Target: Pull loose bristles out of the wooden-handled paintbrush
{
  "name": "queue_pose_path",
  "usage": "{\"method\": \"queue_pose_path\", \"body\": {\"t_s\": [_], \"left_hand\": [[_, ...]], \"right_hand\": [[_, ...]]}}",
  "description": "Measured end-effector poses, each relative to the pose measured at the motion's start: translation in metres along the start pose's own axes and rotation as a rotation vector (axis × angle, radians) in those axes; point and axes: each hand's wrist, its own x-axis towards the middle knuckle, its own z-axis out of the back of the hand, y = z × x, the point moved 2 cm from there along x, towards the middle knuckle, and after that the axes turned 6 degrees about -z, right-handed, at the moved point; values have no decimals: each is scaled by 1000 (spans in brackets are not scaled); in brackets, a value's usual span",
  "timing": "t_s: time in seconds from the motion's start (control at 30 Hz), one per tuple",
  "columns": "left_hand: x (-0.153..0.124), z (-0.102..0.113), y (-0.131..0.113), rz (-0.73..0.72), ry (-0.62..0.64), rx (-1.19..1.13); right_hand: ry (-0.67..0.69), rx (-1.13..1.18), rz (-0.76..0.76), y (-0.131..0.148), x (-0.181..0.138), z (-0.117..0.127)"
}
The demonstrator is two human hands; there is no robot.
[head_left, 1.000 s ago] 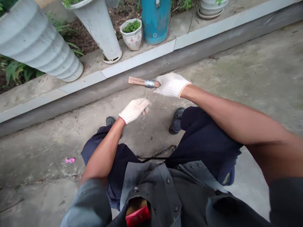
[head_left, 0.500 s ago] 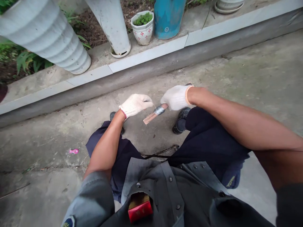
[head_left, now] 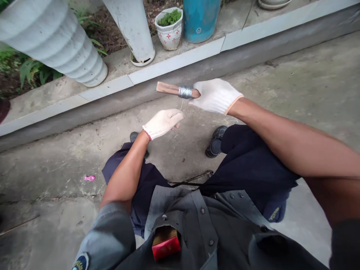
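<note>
Both hands wear white knit gloves. My right hand [head_left: 215,95] grips one end of a short wooden stick [head_left: 168,88], held level and pointing left. A coil of thin silvery wire [head_left: 185,92] is wound round the stick just beside the glove. A single strand runs down from the coil to my left hand [head_left: 162,122], which is closed and pinches that strand just below the stick. I am seated low over a concrete floor [head_left: 56,165], knees apart, with my dark shoes [head_left: 215,141] below the hands.
A raised kerb [head_left: 112,88] crosses the view ahead, carrying a ribbed white pot [head_left: 56,41], a tall white pot [head_left: 135,26], a small flowered pot [head_left: 168,28] and a blue container [head_left: 199,18]. A black tool [head_left: 191,179] lies between my legs. A pink scrap [head_left: 89,178] lies at left.
My right hand has lifted the stick from low and slanted back up to level. My left hand dropped slightly below it, still pinching the wire strand.
</note>
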Motion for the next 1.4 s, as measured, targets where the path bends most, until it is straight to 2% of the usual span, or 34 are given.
{"method": "queue_pose_path", "body": {"t_s": [0.1, 0.17, 0.3, 0.37, 0.43, 0.5, 0.6, 0.67, 0.77, 0.83, 0.93, 1.07, 1.23, 1.4], "left_hand": [[1, 0, 2, -2, 12, 70], [1, 0, 4, -10, 21, 118], [-1, 1, 5, -23, 61, 108], [-3, 3, 6, -12, 67, 70], [-3, 4, 10, 4, 60, 11], [-2, 3, 14, 7, 40, -88], [2, -7, 17, -22, 5, -284], [4, -17, 16, 4, -71, -283], [6, -32, 12, 43, -111, -194], [6, -40, 10, 12, -79, -83], [5, -43, 11, -31, -25, 113], [2, -38, 13, -85, 15, 262], [-7, -32, 9, -140, 63, 157], [-14, -28, 4, -108, 108, -9]], "right_hand": [[56, -181, -56, 0, -1, -10], [117, -268, -32, 2, -5, -18], [275, -389, 178, 8, -17, -34], [392, -371, 331, 7, -23, -36], [501, -256, 456, 2, -27, -31], [539, -76, 496, -6, -29, -20], [386, 153, 409, -14, -23, -2], [230, 183, 303, -14, -15, 5], [82, 22, 123, -7, -5, 1], [77, -137, 38, -1, -1, -9], [160, -293, 4, 7, -4, -29], [231, -381, 114, 15, -14, -44], [406, -405, 244, 11, -22, -40], [695, -104, 476, -2, -33, -33]]}}
